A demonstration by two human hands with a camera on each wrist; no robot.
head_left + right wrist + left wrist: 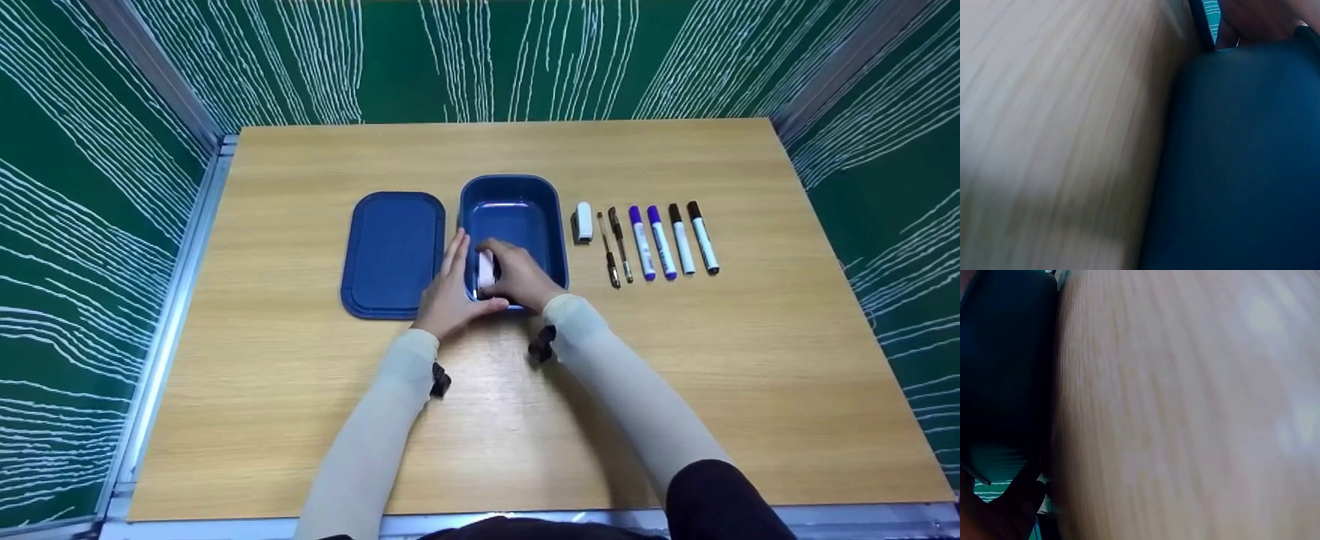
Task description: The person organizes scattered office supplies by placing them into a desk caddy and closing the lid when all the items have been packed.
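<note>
A dark blue rectangular box (517, 217) stands uncovered at the middle of the table. Inside its near left part, my right hand (519, 279) grips a small white block-shaped item (486, 271), partly hidden by the fingers. My left hand (450, 300) rests along the box's near left corner, fingers straight by the left wall and thumb stretched across the front rim. In the right wrist view, the box's dark outer wall (1241, 157) fills the right side. The left wrist view shows the box (1005, 365) at the left edge, with part of a hand (1013, 506) below it.
The blue lid (394, 251) lies flat left of the box. To its right stand a white-and-dark block-shaped item (583, 222), two pens (619, 240), two purple-capped markers (661, 241) and two dark-capped markers (703, 237). Green panels (420, 67) enclose the wooden table (300, 420).
</note>
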